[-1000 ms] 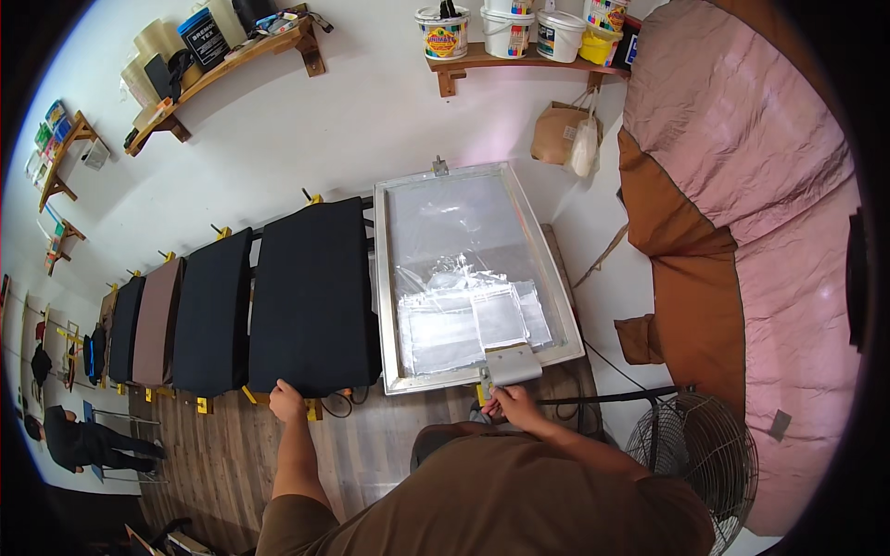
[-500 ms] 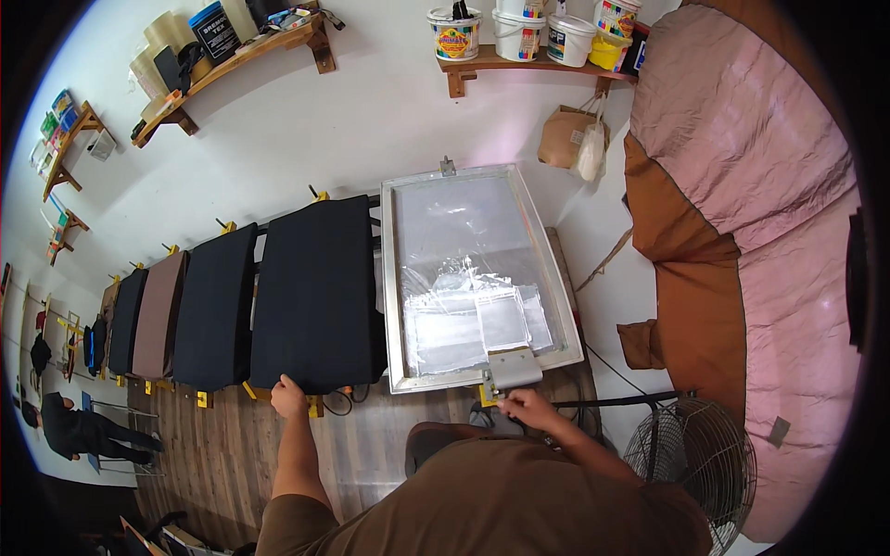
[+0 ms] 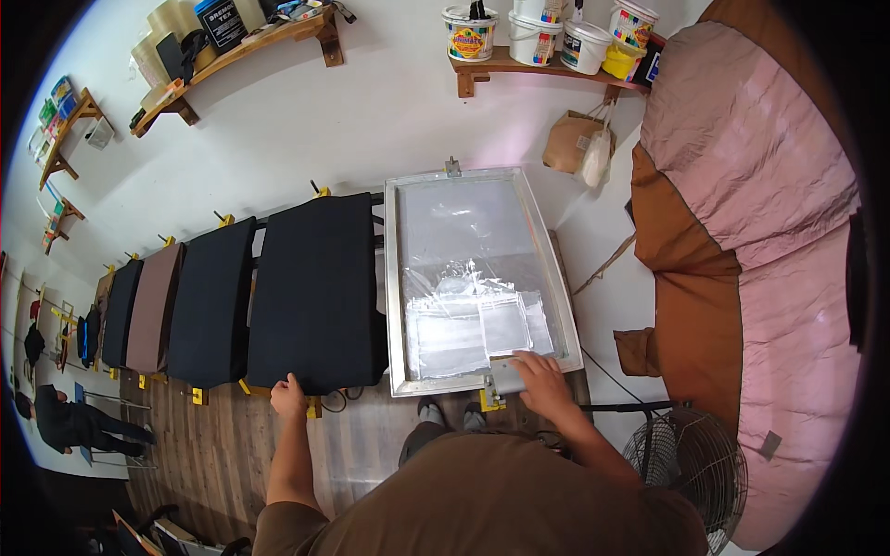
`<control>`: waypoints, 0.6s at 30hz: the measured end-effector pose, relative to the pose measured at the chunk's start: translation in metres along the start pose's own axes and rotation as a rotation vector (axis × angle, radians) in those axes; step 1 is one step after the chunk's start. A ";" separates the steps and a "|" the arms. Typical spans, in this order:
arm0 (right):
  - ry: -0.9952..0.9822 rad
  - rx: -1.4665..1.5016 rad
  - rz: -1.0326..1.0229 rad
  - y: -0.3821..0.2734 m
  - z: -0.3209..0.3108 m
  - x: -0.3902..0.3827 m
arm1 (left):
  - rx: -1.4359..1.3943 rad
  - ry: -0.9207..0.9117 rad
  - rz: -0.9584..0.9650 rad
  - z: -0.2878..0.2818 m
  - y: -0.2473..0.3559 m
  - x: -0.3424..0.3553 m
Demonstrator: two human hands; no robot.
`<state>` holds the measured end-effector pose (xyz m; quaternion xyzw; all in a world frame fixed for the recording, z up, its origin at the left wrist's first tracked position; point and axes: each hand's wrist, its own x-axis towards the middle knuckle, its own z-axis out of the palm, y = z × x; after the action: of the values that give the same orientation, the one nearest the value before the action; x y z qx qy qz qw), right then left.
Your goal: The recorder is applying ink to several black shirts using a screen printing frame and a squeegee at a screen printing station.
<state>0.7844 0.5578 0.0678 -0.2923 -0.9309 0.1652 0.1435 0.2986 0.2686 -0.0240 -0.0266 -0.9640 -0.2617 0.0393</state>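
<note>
Before me lies a silver-framed printing screen (image 3: 393,278), its mesh smeared with white ink in the near half. A grey squeegee (image 3: 506,377) rests tilted at the screen's near right edge, over a yellow clamp (image 3: 491,402). My right hand (image 3: 545,382) is closed on the squeegee's right end, fingers over its top. To the left, black fabric (image 3: 315,287) covers a flat board. At its near edge my left hand (image 3: 288,398) is closed, finger and thumb against the hem; the fingertips are partly hidden.
Further left stand more covered boards, including a brown one (image 3: 153,306). A wire fan (image 3: 691,473) is close to my right arm. Wall shelves hold tubs (image 3: 470,35). Pink and brown cloth (image 3: 760,185) hangs at right. Another person (image 3: 69,422) is at far left.
My right hand has gone from the clamp below the screen's near edge up onto the squeegee. My left hand stays at the black fabric's edge. The view has shifted slightly.
</note>
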 end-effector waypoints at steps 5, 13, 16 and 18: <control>-0.140 0.040 0.002 0.008 0.010 0.028 | -0.152 0.005 -0.052 0.007 -0.015 0.005; -0.387 -0.095 0.125 0.027 -0.009 0.099 | -0.236 0.020 -0.018 0.011 -0.013 0.005; -0.538 -0.152 0.122 0.025 -0.017 0.126 | -0.199 0.138 0.011 0.006 -0.011 0.001; -0.659 -0.265 0.041 0.028 -0.017 0.135 | -0.143 0.204 0.011 -0.004 0.007 -0.009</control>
<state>0.6982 0.6625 0.0951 -0.2580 -0.9345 0.1312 -0.2071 0.3086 0.2722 -0.0183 -0.0077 -0.9336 -0.3310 0.1367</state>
